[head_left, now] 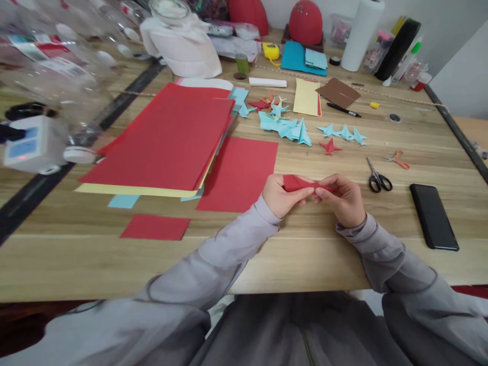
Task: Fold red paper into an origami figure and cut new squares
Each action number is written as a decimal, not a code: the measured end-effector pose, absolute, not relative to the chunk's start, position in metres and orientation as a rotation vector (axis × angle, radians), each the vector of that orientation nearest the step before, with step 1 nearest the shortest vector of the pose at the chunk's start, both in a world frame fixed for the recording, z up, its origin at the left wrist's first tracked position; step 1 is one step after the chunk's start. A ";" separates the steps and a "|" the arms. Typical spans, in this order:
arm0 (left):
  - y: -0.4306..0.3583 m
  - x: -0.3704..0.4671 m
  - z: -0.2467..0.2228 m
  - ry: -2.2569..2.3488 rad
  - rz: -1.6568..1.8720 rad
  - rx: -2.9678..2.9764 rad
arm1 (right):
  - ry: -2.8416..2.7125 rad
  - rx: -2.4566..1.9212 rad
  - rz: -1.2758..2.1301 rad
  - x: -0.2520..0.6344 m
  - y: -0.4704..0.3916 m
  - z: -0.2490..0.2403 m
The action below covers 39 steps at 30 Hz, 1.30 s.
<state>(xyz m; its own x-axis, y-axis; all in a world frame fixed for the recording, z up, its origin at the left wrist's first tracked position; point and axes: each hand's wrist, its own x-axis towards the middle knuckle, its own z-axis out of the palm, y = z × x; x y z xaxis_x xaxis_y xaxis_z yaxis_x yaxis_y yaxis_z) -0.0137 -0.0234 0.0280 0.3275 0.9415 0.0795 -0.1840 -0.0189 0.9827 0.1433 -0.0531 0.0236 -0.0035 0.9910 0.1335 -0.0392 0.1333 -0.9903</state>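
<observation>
Between my two hands is a folded piece of red paper, held just above the wooden table. My left hand pinches its left part with the thumb on top. My right hand grips the right end, thumb and fingers pressed together near the middle. Fingers cover much of the paper's lower side. Beyond the hands lies a small red paper crane, with a row of light blue cranes behind it. A red sheet lies flat by my left hand.
A tall stack of red and yellow paper covers the left. Black scissors, orange scissors and a phone lie right. A small red rectangle lies near the front edge. Plastic bottles crowd the far left.
</observation>
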 end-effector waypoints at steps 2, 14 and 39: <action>-0.024 -0.013 0.029 0.811 1.081 1.259 | -1.234 -1.065 1.139 0.143 -0.054 0.025; -0.027 -0.011 0.030 0.806 1.152 1.224 | -1.121 -0.968 1.240 0.144 -0.054 0.012; -0.021 -0.018 0.028 0.772 1.030 1.261 | -1.221 -0.942 1.097 0.145 -0.051 0.016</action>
<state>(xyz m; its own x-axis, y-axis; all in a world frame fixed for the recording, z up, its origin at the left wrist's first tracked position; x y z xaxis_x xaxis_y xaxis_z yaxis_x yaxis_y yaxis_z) -0.0184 -0.0211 0.0279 0.3732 0.9247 0.0749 -0.1880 -0.0037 0.9822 0.1453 -0.0515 0.0161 0.0095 0.9725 0.2325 -0.1273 0.2318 -0.9644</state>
